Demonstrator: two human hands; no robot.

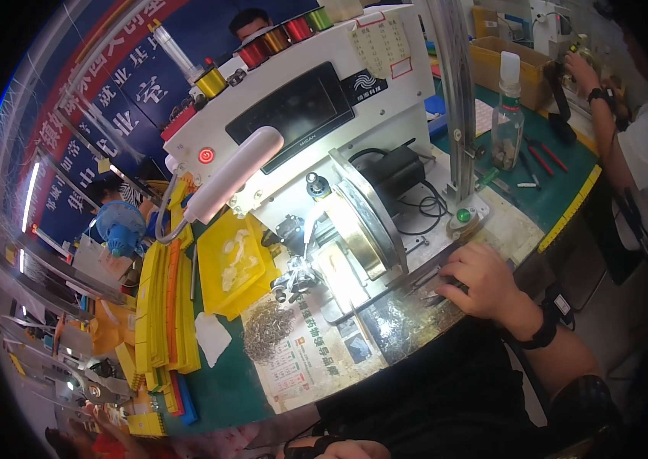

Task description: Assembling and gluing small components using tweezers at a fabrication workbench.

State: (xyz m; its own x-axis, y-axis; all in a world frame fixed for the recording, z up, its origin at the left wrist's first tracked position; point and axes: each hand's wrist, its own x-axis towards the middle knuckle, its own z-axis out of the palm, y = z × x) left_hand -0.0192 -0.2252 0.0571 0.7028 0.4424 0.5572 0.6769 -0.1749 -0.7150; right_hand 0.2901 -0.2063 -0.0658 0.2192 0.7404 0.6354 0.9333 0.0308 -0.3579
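Observation:
My right hand rests at the front edge of the bench, its fingers curled in a pinch. Thin metal tips show beside the fingertips, but I cannot make out what it holds. At the lower edge, my left hand is only partly in view, its fingers cut off. Before me stands a white bench machine with a dark screen and a curved metal wheel housing. A green button sits just beyond my right hand. Left of the wheel, a heap of small metal pieces lies on a printed sheet.
A pale pink lamp arm hangs before the screen. A yellow tray holds white scraps beside stacked yellow strips. At the right stand a clear bottle and red-handled pliers. Another person's hand works farther right.

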